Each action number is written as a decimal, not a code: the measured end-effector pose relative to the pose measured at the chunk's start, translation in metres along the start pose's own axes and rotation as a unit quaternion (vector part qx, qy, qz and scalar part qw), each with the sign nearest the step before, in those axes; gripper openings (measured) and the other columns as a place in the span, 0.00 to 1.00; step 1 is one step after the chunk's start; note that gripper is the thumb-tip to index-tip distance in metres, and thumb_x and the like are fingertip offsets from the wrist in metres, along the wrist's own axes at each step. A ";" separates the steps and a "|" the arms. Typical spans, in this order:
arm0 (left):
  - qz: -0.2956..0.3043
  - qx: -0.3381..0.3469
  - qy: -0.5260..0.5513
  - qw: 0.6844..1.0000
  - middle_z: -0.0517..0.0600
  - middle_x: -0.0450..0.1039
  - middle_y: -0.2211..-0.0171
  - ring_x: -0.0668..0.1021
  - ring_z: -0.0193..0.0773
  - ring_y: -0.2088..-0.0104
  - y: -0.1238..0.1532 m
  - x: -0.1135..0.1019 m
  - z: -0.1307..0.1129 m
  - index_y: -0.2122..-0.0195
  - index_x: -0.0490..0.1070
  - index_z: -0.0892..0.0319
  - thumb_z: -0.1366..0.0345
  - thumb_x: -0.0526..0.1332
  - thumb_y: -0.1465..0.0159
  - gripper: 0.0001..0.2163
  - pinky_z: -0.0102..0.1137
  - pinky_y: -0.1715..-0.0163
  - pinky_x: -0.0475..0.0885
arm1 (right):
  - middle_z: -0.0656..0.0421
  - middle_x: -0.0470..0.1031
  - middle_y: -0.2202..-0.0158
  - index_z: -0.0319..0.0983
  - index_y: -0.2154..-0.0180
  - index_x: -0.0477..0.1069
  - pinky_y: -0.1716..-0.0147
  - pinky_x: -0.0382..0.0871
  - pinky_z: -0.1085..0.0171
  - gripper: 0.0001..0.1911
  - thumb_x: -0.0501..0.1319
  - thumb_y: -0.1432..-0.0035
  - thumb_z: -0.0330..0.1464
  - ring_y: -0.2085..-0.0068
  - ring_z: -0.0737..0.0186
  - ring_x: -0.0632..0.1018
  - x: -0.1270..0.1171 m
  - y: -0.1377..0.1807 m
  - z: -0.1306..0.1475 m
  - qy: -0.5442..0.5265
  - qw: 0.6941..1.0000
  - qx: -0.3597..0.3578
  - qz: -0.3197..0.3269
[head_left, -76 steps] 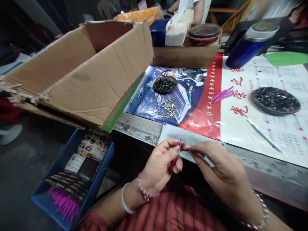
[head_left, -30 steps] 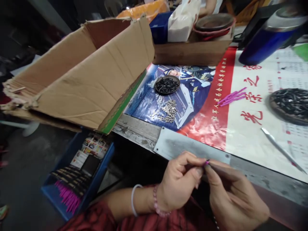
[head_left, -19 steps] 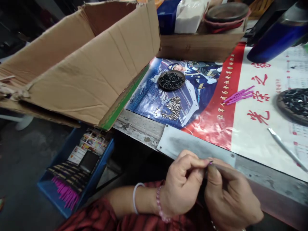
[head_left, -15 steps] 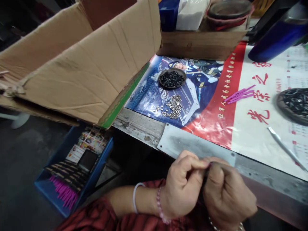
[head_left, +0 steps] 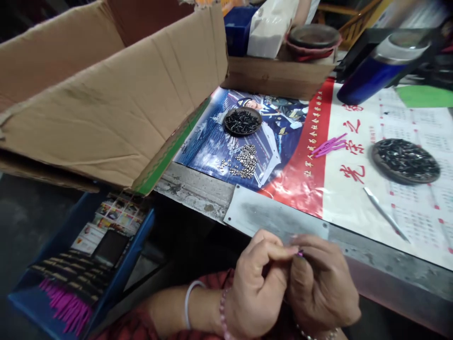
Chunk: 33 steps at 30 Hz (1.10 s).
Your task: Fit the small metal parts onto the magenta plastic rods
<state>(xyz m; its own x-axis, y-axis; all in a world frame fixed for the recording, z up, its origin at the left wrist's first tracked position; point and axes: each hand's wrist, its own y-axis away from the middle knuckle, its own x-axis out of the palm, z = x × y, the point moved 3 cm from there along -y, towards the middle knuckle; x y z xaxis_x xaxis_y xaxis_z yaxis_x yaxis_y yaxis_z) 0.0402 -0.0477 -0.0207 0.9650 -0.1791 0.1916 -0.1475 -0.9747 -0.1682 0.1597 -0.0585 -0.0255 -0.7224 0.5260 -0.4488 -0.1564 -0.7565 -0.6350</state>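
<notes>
My left hand and my right hand are closed together over my lap, just in front of the table edge. Their fingertips pinch a thin pink stick, of which only the tip shows between them. On the poster lie a few loose pink sticks, a pile of small silver rings, a small dish of black parts and a larger dish of black parts.
A big open cardboard box overhangs the table's left end. Below it a blue crate holds many pink sticks and cards. A metal blade lies at right. A blue flask and a wooden box stand behind.
Both hands have sunk lower and closed tighter around the pink stick, so less of it shows. The view has swung slightly back to the right.
</notes>
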 end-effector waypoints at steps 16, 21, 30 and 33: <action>-0.031 0.049 -0.008 0.998 0.50 0.70 0.64 0.76 0.36 0.64 0.002 0.001 0.000 0.56 0.78 0.60 0.79 0.59 0.34 0.12 0.29 0.61 0.75 | 0.60 0.69 0.71 0.40 0.69 0.67 0.69 0.68 0.67 0.13 0.54 0.28 0.27 0.70 0.66 0.73 -0.003 -0.008 0.009 -0.163 0.971 0.126 0.123; -0.042 0.056 -0.034 0.997 0.51 0.70 0.63 0.77 0.37 0.63 -0.001 -0.005 0.002 0.54 0.77 0.59 0.75 0.58 0.32 0.10 0.31 0.62 0.75 | 0.57 0.73 0.64 0.39 0.60 0.70 0.64 0.71 0.68 0.02 0.59 0.32 0.30 0.64 0.64 0.76 -0.004 -0.011 0.013 -0.078 0.983 0.124 0.109; -0.023 0.051 -0.032 0.998 0.49 0.68 0.62 0.76 0.36 0.62 -0.004 -0.013 0.002 0.54 0.75 0.56 0.74 0.57 0.29 0.10 0.29 0.61 0.73 | 0.57 0.78 0.62 0.40 0.60 0.74 0.61 0.76 0.67 0.03 0.62 0.34 0.28 0.63 0.62 0.80 -0.003 -0.013 0.023 -0.032 0.992 0.093 0.078; -0.013 0.033 0.002 0.999 0.48 0.67 0.62 0.74 0.35 0.63 -0.003 -0.013 0.004 0.53 0.74 0.54 0.74 0.56 0.28 0.10 0.28 0.61 0.72 | 0.58 0.78 0.64 0.41 0.63 0.75 0.65 0.76 0.67 0.04 0.64 0.36 0.26 0.65 0.62 0.80 0.003 -0.010 0.023 -0.096 0.982 0.153 0.053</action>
<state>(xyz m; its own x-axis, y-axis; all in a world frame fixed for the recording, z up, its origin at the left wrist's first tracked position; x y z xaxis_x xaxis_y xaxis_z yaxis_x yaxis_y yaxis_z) 0.0289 -0.0418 -0.0264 0.9676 -0.1542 0.1998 -0.1074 -0.9680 -0.2269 0.1437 -0.0584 -0.0058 -0.8542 0.3781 -0.3569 -0.2476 -0.8994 -0.3603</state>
